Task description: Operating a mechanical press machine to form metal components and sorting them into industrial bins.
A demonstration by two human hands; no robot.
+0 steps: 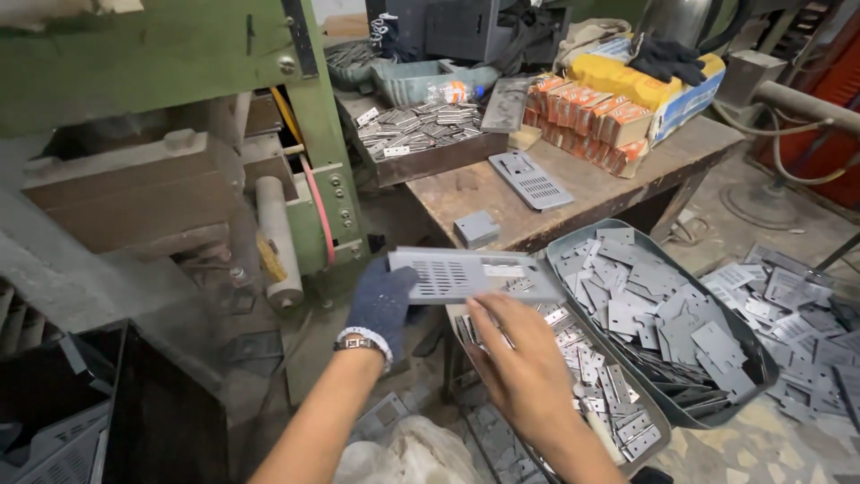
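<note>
Sideways, long axis left-right, the perforated plate sits in the gloved left hand's closed grip.

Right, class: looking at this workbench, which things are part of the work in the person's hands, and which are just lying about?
In hand:
- left hand, gloved, gripping a perforated metal plate
- right hand, bare, over the tray of small hinges

Lying about:
- orange boxes
- black gloves
- second perforated plate on the table
- bin of flat offcuts
</note>
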